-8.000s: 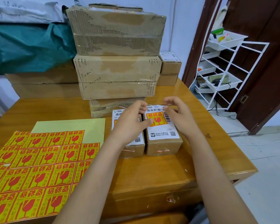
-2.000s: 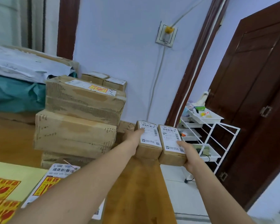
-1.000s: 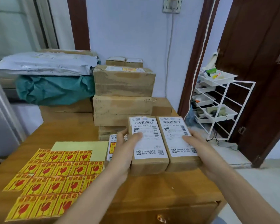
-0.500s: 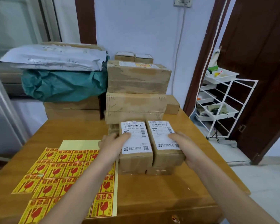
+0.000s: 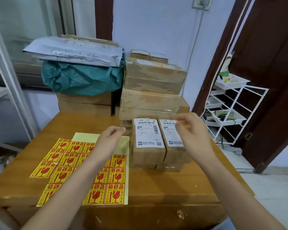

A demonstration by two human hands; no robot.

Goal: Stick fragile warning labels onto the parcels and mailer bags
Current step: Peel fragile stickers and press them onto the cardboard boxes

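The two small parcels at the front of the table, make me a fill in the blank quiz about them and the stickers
1. The two small parcels rest on top of two other small ____.
2. The sticker sheet lies to the ____ of those parcels.
3. The fragile stickers are yellow with ____ print.
4. Neither the left hand nor the right hand holds a ____.

Answers: parcels; left; red; sticker

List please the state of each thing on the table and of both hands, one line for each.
Left hand: loosely curled, holds nothing, above the sticker sheet.
Right hand: loosely curled, holds nothing, above the right parcel.
Left small parcel: stacked on another, no fragile sticker.
Right small parcel: stacked, no fragile sticker visible.
Sticker sheet: flat, top stickers already gone.
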